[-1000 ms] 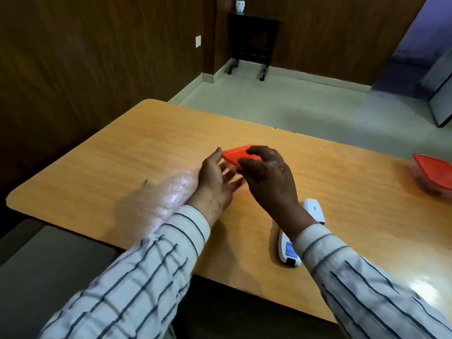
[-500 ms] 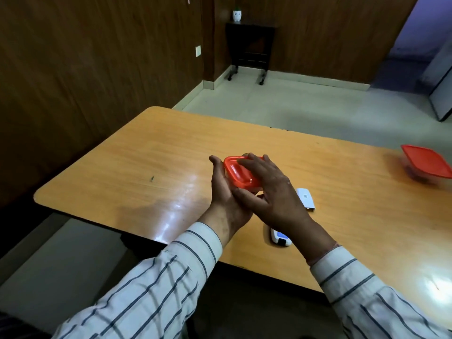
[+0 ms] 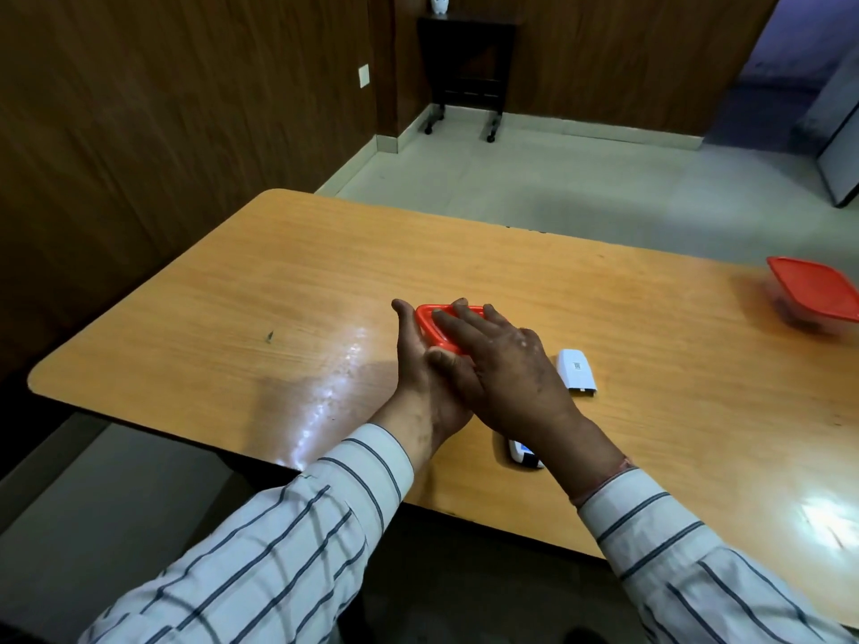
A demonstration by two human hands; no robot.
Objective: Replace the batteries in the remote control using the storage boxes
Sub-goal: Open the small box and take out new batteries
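Head: left hand (image 3: 415,364) holds box (image 3: 431,328), right hand (image 3: 509,367) presses.

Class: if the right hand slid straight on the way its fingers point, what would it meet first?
Probably the left hand, which grips the orange-lidded box at the side just beyond the fingertips of the right hand. Depth there is hard to judge.

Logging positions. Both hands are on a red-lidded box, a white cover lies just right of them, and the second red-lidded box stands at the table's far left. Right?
No: the head view shows the second red-lidded box at the table's far right. Otherwise correct: left hand and right hand are on a red-lidded box, white cover right of them.
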